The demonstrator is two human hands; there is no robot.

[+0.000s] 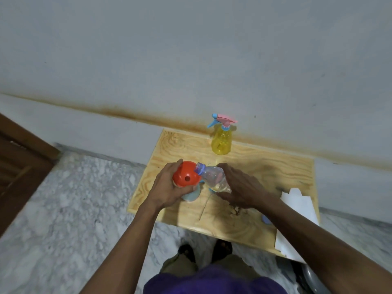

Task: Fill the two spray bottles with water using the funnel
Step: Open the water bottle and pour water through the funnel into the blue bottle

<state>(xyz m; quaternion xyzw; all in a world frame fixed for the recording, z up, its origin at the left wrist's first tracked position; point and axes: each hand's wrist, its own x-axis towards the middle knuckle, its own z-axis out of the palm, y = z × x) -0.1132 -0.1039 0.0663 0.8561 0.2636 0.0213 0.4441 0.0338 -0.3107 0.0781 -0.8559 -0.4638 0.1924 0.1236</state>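
Worktop point(265, 166): bare wood mid-right, paper point(297, 209) overhanging right edge.
Left hand point(167, 187): grasping funnel point(185, 177).
Right hand point(241, 187): gripping tilted water bottle point(214, 179).
Yellow spray bottle point(221, 139): upper edge.

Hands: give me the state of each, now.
Left hand: closed around the orange funnel, steadying it.
Right hand: holding the tilted clear water bottle at the funnel.

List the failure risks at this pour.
1. The water bottle, tilted by the right hand, has its mouth right at the rim of the red funnel; water could spill onto the wooden table.
2. The light blue bottle under the funnel is mostly hidden, so overfilling may go unseen.
3. White paper nearby could get wet.
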